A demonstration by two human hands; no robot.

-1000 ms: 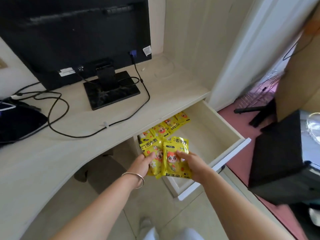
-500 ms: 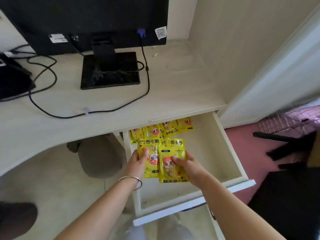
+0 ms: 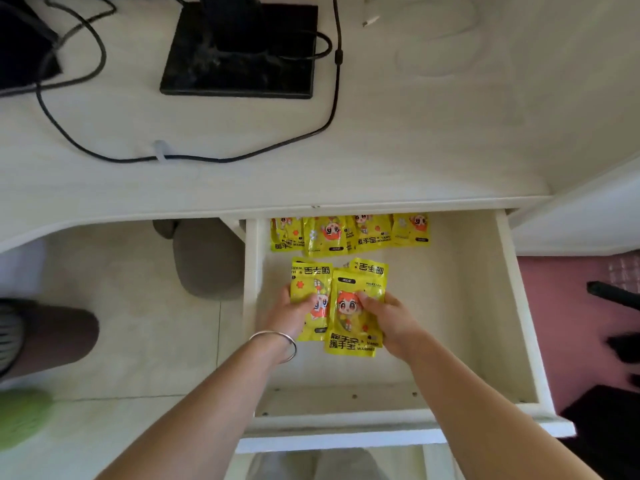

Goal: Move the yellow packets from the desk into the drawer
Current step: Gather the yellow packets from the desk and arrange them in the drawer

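Note:
The white drawer (image 3: 519,323) is pulled out under the desk (image 3: 415,150). A row of several yellow packets (image 3: 349,235) with a cartoon face lies along its back, partly under the desk edge. Over the left-middle of the drawer both hands hold a small overlapping bunch of yellow packets (image 3: 346,306). My left hand (image 3: 289,315), with a silver bangle on the wrist, grips the left packet. My right hand (image 3: 389,318) grips the right packet, thumb on the printed face. No packets show on the desk top.
A black monitor base (image 3: 242,57) and black cables (image 3: 332,109) lie on the desk. A grey stool (image 3: 207,261) stands left of the drawer. A dark object (image 3: 45,337) and something green (image 3: 24,420) sit on the floor at left. Black furniture (image 3: 616,420) stands at right.
The view has tilted down and closer over the drawer. Both hands have carried the bunch of packets from the drawer's front edge to low over its inside.

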